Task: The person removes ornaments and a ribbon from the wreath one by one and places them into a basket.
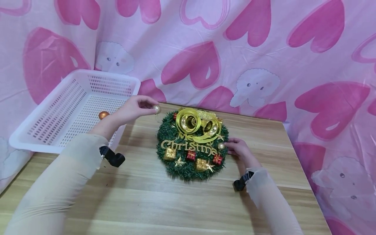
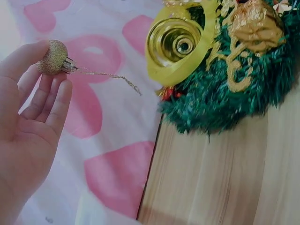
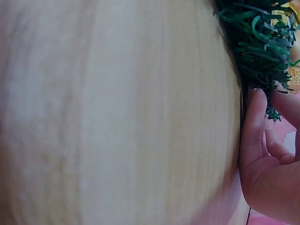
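Between thumb and fingertips, my left hand pinches a small gold glitter bauble, whose thin gold string dangles free. The bauble is apart from the wreath, off its upper left side. A green Christmas wreath lies on the table, bearing gold bells with yellow ribbon, gold "Merry Christmas" lettering, small red and gold gift boxes and gold stars. My right hand grips the wreath's right edge, greenery between thumb and fingers. A gold ball sits on the wreath near those fingers.
A white perforated basket stands at the table's back left, with a copper-coloured ball inside. Behind the wooden table hangs a pink heart-patterned curtain. Black cameras are strapped at both wrists.
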{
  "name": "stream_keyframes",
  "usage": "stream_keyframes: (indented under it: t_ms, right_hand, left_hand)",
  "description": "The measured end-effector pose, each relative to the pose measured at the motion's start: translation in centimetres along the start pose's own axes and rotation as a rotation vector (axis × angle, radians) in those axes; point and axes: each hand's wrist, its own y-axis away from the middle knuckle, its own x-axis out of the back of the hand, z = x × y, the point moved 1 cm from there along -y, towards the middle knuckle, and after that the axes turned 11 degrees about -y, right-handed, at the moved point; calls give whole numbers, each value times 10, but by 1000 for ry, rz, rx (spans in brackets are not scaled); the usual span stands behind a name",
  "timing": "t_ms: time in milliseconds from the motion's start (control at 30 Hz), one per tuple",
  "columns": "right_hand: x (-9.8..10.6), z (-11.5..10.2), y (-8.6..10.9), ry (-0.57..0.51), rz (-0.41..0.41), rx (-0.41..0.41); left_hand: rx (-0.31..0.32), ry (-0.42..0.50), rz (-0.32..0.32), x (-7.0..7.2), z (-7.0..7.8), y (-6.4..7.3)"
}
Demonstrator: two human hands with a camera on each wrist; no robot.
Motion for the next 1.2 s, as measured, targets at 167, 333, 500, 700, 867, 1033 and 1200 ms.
stream_keyframes:
  t_ms: [167, 333, 500, 700, 867, 1033, 1200]
  right_hand:
    - [-1, 1, 0, -4, 9, -1]
    - [-1, 1, 1, 8, 1, 6]
    - [0, 1, 1, -1, 3, 16]
    - [0, 1, -1, -3, -1, 10]
    - [-1, 1, -2, -5, 5, 4]
    - [0, 1, -1, -11, 3, 7]
    - [1, 2, -1, -18, 10, 3]
  left_hand:
    - [48, 6, 32, 16, -7, 9]
    - [82, -35, 89, 29, -15, 17]
    - [82, -33, 129, 37, -20, 23]
    - [96, -19, 151, 47, -25, 29]
    - [103, -31, 161, 55, -29, 35]
    - [127, -50, 178, 62, -37, 40]
    - [170, -99, 186, 68, -48, 45]
